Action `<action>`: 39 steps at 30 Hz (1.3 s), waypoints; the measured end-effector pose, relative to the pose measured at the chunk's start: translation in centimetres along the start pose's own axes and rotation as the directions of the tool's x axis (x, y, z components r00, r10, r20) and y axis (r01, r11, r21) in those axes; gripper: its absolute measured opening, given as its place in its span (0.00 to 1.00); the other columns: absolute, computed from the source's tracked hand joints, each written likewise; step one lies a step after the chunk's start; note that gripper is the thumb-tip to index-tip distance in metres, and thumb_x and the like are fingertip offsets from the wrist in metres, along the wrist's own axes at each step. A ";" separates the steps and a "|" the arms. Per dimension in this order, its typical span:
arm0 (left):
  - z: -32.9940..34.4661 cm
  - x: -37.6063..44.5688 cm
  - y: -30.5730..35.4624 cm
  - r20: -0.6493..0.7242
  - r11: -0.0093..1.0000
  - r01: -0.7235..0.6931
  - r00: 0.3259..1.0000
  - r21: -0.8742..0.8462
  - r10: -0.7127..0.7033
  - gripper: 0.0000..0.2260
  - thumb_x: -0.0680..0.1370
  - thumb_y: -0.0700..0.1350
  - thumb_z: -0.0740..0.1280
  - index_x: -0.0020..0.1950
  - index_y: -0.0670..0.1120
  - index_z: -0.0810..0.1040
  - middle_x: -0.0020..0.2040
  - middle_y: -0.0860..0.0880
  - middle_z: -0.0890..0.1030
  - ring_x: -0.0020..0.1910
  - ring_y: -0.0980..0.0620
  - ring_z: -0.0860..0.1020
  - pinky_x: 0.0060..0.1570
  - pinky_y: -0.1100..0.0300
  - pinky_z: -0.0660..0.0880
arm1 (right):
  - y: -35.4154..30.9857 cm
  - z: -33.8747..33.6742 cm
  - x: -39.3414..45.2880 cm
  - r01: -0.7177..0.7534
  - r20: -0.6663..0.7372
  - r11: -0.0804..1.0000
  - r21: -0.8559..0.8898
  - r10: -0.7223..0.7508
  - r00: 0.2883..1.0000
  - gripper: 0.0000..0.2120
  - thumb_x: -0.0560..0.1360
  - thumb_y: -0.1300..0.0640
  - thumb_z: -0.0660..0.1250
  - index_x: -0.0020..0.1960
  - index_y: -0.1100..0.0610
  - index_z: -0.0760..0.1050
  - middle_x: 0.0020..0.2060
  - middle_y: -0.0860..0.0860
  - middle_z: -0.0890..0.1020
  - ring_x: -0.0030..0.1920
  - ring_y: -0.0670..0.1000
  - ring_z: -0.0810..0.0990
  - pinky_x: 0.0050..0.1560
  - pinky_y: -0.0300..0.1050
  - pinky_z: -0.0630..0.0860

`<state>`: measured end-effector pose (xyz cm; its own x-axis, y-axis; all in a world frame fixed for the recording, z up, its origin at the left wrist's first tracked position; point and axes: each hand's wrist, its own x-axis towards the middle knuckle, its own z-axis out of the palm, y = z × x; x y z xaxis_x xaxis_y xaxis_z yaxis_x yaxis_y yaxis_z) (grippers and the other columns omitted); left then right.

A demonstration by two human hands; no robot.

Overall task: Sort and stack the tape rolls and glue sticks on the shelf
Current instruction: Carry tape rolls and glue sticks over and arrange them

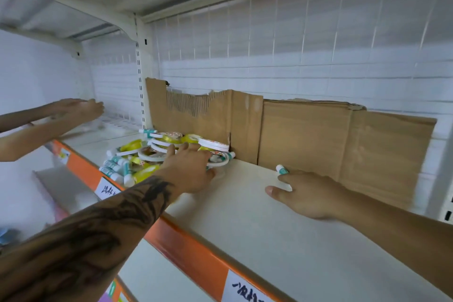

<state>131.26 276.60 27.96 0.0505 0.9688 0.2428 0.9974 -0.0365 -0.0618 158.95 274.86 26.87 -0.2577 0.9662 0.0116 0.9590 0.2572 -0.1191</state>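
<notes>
Right hand [311, 193] pinches a glue stick [282, 169] – stand it by the cardboard [343, 140] at 3 o'clock – while the left hand [188, 167], fingers spread, steadies the pile [152, 154].

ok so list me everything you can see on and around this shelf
tape rolls: several, white-rimmed and yellow, heaped at shelf's left
glue sticks: several, white and teal, front-left of the heap
single glue stick: one, white and teal, by the cardboard, pinched by the right hand
cardboard: brown sheets, upright against the back grid
shelf: white, with an orange front strip
price labels: two, white, handwritten, on the strip
another person's arms: two, far left
left hand: reaching over the tape heap
right hand: on the shelf, holding the single glue stick
</notes>
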 end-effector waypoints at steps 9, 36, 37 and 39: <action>-0.8 0.3 1.2 -0.085 0.982 -0.182 0.979 0.043 0.185 0.10 0.82 0.55 0.63 0.57 0.55 0.81 0.71 0.52 0.72 0.74 0.48 0.67 0.77 0.34 0.48 | 1.5 0.6 -1.6 -0.032 -0.236 0.999 -0.011 0.029 0.971 0.13 0.80 0.53 0.61 0.57 0.43 0.82 0.57 0.45 0.82 0.55 0.53 0.81 0.58 0.49 0.78; -2.8 -16.6 16.5 -0.351 0.478 -0.734 0.662 -0.482 0.662 0.10 0.74 0.43 0.70 0.38 0.54 0.73 0.45 0.53 0.75 0.47 0.51 0.75 0.45 0.60 0.67 | 5.0 -2.3 -33.3 -0.401 -0.361 0.909 0.117 0.415 0.835 0.19 0.77 0.60 0.70 0.39 0.35 0.78 0.43 0.48 0.85 0.42 0.51 0.82 0.40 0.39 0.74; -3.0 -17.0 17.1 -0.343 0.482 -0.730 0.665 -0.484 0.663 0.10 0.74 0.43 0.70 0.38 0.55 0.73 0.46 0.53 0.75 0.47 0.51 0.75 0.45 0.59 0.67 | 5.6 -2.2 -34.2 -0.402 -0.364 0.906 0.129 0.420 0.831 0.19 0.77 0.60 0.70 0.39 0.35 0.78 0.42 0.48 0.85 0.40 0.52 0.82 0.37 0.35 0.73; -3.6 -17.8 18.8 -0.335 0.474 -0.740 0.652 -0.477 0.680 0.11 0.74 0.43 0.70 0.37 0.55 0.72 0.45 0.53 0.76 0.47 0.50 0.76 0.45 0.59 0.67 | 6.9 -2.2 -35.9 -0.410 -0.371 0.902 0.138 0.431 0.822 0.20 0.77 0.60 0.70 0.39 0.34 0.78 0.40 0.47 0.84 0.39 0.51 0.82 0.36 0.32 0.71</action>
<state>149.32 257.75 25.97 0.7287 0.5246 0.4402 0.4601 -0.8511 0.2528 175.11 241.99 27.77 0.2452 0.9127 0.3268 0.9540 -0.1671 -0.2491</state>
